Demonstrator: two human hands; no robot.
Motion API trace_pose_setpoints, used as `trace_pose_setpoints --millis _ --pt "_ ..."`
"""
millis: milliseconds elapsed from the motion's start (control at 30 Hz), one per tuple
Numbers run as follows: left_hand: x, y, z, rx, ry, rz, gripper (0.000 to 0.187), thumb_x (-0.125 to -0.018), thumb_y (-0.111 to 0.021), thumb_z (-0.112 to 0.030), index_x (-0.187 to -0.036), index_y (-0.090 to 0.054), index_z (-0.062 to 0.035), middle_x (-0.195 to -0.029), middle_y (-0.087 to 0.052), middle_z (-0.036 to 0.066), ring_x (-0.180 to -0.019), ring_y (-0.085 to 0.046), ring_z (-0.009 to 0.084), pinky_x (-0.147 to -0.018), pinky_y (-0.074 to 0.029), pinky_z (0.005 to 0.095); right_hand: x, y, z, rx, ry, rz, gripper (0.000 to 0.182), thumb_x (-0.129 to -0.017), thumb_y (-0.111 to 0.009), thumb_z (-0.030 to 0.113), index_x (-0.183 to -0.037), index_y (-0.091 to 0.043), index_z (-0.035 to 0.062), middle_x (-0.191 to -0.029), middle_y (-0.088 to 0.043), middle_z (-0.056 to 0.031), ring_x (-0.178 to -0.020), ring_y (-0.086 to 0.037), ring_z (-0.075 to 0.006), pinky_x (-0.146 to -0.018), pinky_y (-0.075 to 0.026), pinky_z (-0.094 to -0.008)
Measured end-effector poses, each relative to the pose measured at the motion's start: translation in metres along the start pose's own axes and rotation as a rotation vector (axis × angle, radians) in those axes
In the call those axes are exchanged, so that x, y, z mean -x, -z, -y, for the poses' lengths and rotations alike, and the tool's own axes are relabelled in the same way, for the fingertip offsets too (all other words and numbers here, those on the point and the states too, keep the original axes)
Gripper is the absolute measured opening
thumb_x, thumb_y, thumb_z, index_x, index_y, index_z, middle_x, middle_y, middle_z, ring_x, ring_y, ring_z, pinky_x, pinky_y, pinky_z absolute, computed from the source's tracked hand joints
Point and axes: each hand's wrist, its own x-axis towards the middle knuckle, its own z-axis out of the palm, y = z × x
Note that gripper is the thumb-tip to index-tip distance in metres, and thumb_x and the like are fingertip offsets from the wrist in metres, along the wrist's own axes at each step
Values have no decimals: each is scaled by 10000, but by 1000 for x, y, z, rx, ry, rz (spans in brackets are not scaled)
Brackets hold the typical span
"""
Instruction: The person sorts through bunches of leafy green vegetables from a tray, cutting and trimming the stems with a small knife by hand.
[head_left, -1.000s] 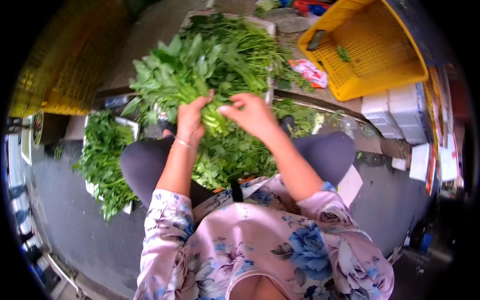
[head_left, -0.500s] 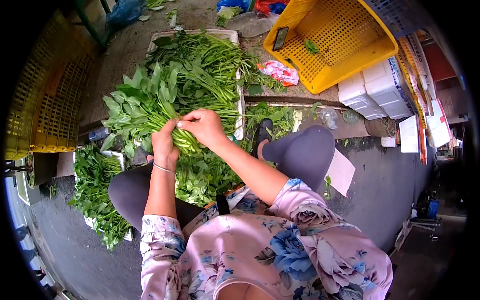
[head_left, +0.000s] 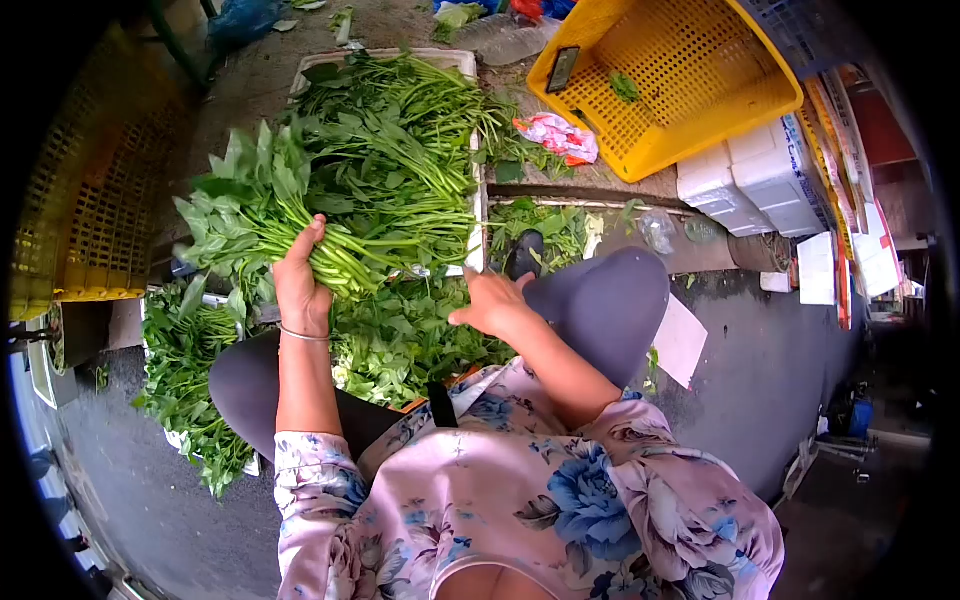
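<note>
A bunch of water spinach (head_left: 240,215), long pale stems with broad leaves, is gripped in my left hand (head_left: 300,285), its leaves pointing up and left. My right hand (head_left: 490,303) hovers apart from the bunch, near my right knee, fingers spread and holding nothing. Behind the bunch, a white foam box (head_left: 480,215) is heaped with more long-stemmed greens (head_left: 400,130). Below my hands, between my legs, lies a pile of loose leaves (head_left: 410,330).
To the left, more greens (head_left: 190,360) fill another white tray, beside stacked yellow crates (head_left: 105,220). A tilted yellow crate (head_left: 680,90) stands back right, near white foam boxes (head_left: 760,175). A crumpled red-and-white bag (head_left: 556,138) and scraps lie between.
My right hand has let go of the bunch and moved right and down, its fingers opening. My left hand has shifted left and slightly down with the bunch.
</note>
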Motion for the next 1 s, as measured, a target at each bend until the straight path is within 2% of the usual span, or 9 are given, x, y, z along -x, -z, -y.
trace_pose_setpoints --millis 33,100,200,400,533,600,633,733,1000 --pt "1 -1 1 -34 9 17 143 -778 -603 -59 -890 -605 30 -907 -616 73 -790 -579 161 -726 -479 297 -2 -2 -2 -5 -5 0 552 -713 -660 274 -1184 -472 55 -1119 -543 -176 -1043 -520 -322 -858 -428 -393" --pt "5 -4 6 -50 27 37 139 -784 -599 -71 -886 -601 23 -907 -613 69 -774 -578 160 -707 -485 301 -6 -3 -1 -97 430 -479 703 -727 -640 262 -1310 -290 84 -1317 -356 -173 -1216 -344 -321 -994 -288 -425" --pt "6 -5 10 -34 118 96 158 -790 -589 -88 -920 -593 2 -877 -605 54 -765 -577 166 -715 -486 303 -7 3 23 -243 594 -341 727 -736 -617 244 -1342 -243 99 -1388 -230 -155 -1280 -235 -299 -1036 -180 -462" --pt "5 0 13 -5 157 169 236 -800 -586 -118 -1008 -576 -6 -857 -600 52 -743 -577 171 -702 -488 300 -26 -15 26 -373 676 -291 417 -844 -511 214 -1209 -393 51 -1121 -514 -177 -1050 -478 -327 -878 -331 -452" --pt "9 1 10 31 245 298 311 -805 -598 -161 -1070 -545 -7 -851 -597 63 -741 -574 175 -697 -489 300 -20 -19 24 -488 690 -319 349 -840 -518 206 -1134 -450 31 -973 -569 -178 -906 -544 -335 -769 -412 -399" --pt "11 -1 9 60 264 310 316 -805 -598 -166 -1075 -542 -11 -846 -596 65 -736 -573 174 -697 -491 302 -20 -16 19 -548 783 -287 374 -837 -549 179 -1160 -450 20 -907 -589 -122 -801 -576 -245 -672 -445 -326" --pt "13 -2 8 88 284 320 321 -806 -598 -171 -1080 -539 -14 -841 -596 66 -731 -572 174 -696 -492 305 -21 -13 17 -547 785 -286 374 -837 -549 179 -1160 -450 20 -907 -589 -122 -801 -576 -245 -672 -445 -326" --pt "13 2 8 78 271 299 332 -795 -612 -164 -1085 -541 -20 -834 -594 70 -715 -571 172 -677 -498 289 -17 -2 12 -869 669 58 309 -872 -503 150 -1150 -489 16 -767 -524 13 -649 -474 -52 -561 -410 -208" --pt "17 -3 6 187 239 357 367 -775 -600 -94 -1111 -505 19 -1028 -576 65 -819 -561 149 -724 -497 267 -10 21 25 -1495 762 -175 260 -897 -461 148 -1107 -516 7 -677 -478 16 -580 -423 -50 -521 -359 -174"
